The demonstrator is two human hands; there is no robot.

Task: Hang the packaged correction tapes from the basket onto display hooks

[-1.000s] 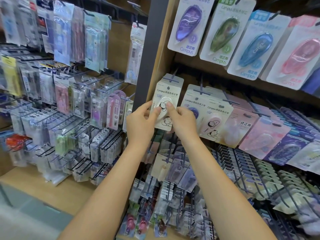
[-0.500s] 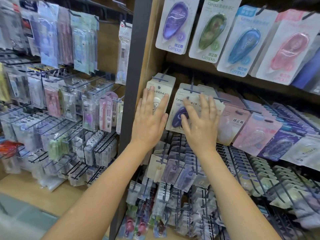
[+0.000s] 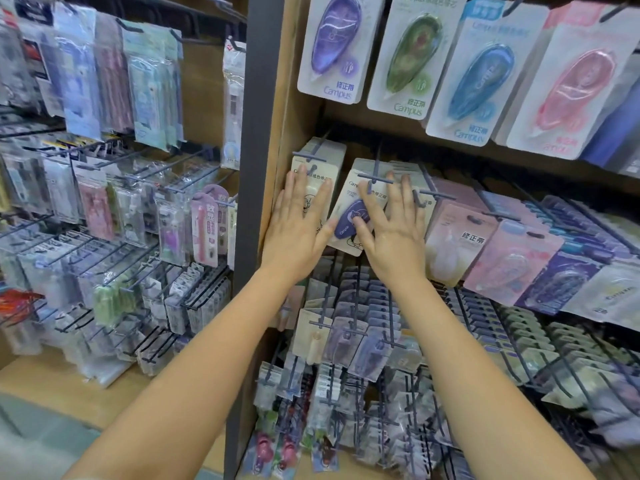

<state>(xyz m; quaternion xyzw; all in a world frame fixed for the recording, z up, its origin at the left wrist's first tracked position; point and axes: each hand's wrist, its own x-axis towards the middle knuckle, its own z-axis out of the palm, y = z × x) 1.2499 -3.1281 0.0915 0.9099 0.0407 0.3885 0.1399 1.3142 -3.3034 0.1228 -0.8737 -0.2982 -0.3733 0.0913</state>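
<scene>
Here, the wooden display shelf [image 3: 298,109] with its grey upright post [image 3: 258,133] fills my view, its dark wire hooks [image 3: 375,178] loaded with packets. Top row: large white-carded correction tapes in purple [image 3: 334,46], green [image 3: 412,53], blue [image 3: 481,74] and pink [image 3: 571,88]. Middle row, far left: the cream-carded correction tape packet [image 3: 320,161] hangs on its hook, my left hand [image 3: 298,223] pressed flat on it, grip released, fingers straight. Just beside it, my right hand [image 3: 391,226] lies spread on the white packet with a purple tape [image 3: 349,216], likewise grasping nothing.
</scene>
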